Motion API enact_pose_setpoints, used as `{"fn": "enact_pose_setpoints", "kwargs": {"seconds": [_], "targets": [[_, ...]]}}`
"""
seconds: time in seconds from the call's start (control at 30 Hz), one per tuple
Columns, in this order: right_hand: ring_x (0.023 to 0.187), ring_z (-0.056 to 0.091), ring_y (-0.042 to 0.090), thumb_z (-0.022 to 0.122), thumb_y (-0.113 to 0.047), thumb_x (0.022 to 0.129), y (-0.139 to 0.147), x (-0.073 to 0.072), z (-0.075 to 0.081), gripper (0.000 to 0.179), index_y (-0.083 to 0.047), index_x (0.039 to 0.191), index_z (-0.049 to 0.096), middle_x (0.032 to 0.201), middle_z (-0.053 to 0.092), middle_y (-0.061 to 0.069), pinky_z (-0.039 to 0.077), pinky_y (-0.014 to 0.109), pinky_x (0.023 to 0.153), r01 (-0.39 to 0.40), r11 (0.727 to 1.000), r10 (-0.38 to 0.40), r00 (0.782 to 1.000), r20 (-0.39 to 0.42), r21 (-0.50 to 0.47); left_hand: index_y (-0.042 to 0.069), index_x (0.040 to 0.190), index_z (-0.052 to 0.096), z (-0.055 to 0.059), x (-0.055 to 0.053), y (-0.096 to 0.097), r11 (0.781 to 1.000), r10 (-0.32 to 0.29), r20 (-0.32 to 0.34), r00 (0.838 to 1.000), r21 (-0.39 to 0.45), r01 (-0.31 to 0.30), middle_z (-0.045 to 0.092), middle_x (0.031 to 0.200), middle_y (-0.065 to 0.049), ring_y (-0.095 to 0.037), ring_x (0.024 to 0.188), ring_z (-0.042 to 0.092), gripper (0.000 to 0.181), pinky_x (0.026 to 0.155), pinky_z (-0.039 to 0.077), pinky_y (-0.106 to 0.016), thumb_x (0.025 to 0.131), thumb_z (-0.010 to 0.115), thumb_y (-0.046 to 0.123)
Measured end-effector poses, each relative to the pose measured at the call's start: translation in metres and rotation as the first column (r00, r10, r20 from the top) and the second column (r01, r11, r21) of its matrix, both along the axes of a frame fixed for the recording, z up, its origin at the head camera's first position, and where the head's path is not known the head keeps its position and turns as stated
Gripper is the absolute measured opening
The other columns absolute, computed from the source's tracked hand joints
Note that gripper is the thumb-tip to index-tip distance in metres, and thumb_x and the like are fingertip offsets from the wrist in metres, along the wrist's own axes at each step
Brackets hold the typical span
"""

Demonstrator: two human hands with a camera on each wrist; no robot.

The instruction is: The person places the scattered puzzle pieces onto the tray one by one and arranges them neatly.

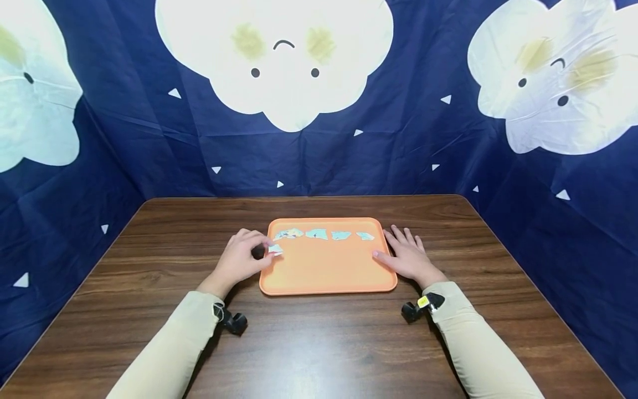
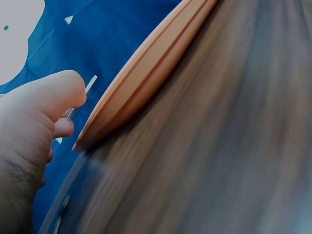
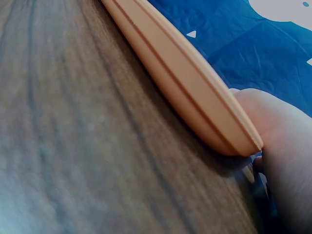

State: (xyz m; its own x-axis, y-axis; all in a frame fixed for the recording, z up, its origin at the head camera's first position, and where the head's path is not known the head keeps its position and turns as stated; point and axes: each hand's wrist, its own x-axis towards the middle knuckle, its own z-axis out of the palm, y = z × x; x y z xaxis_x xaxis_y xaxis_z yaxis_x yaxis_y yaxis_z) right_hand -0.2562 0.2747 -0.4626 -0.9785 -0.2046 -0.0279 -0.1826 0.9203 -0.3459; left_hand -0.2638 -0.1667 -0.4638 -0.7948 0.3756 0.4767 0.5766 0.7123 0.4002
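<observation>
The yellow label (image 1: 423,302) is unreadable. A printed fragment (image 1: 276,250) is pinched by the left hand (image 1: 242,256) at the left of the orange tray (image 1: 329,271), whose right rim is touched by the outspread right hand (image 1: 407,258).

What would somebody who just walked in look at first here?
Probably the big white middle cloud, printed upside down on the blue cloth behind the table. Next, the bright orange tray on that table, with four pale scraps in a row near its far edge. At the tray's left side the left hand pinches another scrap, while the right hand rests spread at its right side.
</observation>
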Motion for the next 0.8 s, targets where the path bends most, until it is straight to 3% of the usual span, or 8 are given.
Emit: {"fn": "enact_pose_setpoints", "kwargs": {"seconds": [0.2, 0.43, 0.67, 0.8], "targets": [[0.152, 0.003, 0.048, 0.041, -0.076, 0.093, 0.001, -0.001, -0.003, 0.095, -0.009, 0.159, 0.03, 0.167, 0.014, 0.019, 0.001, 0.068, 0.116, -0.001, 1.0, 0.001, 1.0, -0.006, 0.008, 0.02, 0.101, 0.076, 0.002, -0.003, 0.019, 1.0, -0.006, 0.033, 0.999, -0.017, 0.007, 0.07, 0.097, 0.006, -0.023, 0.101, 0.054, 0.026, 0.092, 0.037, -0.046, 0.079, 0.078, 0.033], [0.152, 0.002, 0.048, 0.041, -0.076, 0.093, 0.0, -0.002, -0.003, 0.095, -0.01, 0.16, 0.029, 0.167, 0.013, 0.019, 0.001, 0.068, 0.116, -0.002, 1.0, 0.002, 1.0, 0.002, 0.004, 0.022, 0.097, 0.077, 0.005, -0.007, 0.036, 0.999, -0.022, 0.074, 0.997, -0.046, 0.026, 0.064, 0.081, 0.01, -0.016, 0.093, 0.049, 0.022, 0.096, 0.031, -0.045, 0.079, 0.077, 0.034], [0.152, 0.003, 0.046, 0.042, -0.075, 0.093, 0.0, -0.002, -0.002, 0.094, -0.011, 0.16, 0.03, 0.167, 0.014, 0.017, 0.001, 0.066, 0.117, 0.001, 1.0, -0.001, 1.0, 0.003, -0.003, 0.023, 0.102, 0.076, 0.008, -0.01, 0.048, 0.998, -0.046, 0.083, 0.995, -0.028, 0.049, 0.068, 0.091, 0.01, -0.017, 0.095, 0.048, 0.025, 0.102, 0.028, -0.048, 0.08, 0.078, 0.032], [0.152, 0.003, 0.047, 0.042, -0.075, 0.093, 0.0, -0.001, -0.002, 0.094, -0.009, 0.16, 0.03, 0.167, 0.014, 0.019, 0.001, 0.067, 0.117, -0.003, 1.0, 0.003, 1.0, -0.004, -0.003, 0.027, 0.1, 0.075, 0.008, -0.013, 0.056, 0.996, -0.062, 0.105, 0.993, -0.054, 0.068, 0.066, 0.087, 0.011, -0.017, 0.1, 0.05, 0.019, 0.104, 0.027, -0.051, 0.082, 0.077, 0.032]]}}
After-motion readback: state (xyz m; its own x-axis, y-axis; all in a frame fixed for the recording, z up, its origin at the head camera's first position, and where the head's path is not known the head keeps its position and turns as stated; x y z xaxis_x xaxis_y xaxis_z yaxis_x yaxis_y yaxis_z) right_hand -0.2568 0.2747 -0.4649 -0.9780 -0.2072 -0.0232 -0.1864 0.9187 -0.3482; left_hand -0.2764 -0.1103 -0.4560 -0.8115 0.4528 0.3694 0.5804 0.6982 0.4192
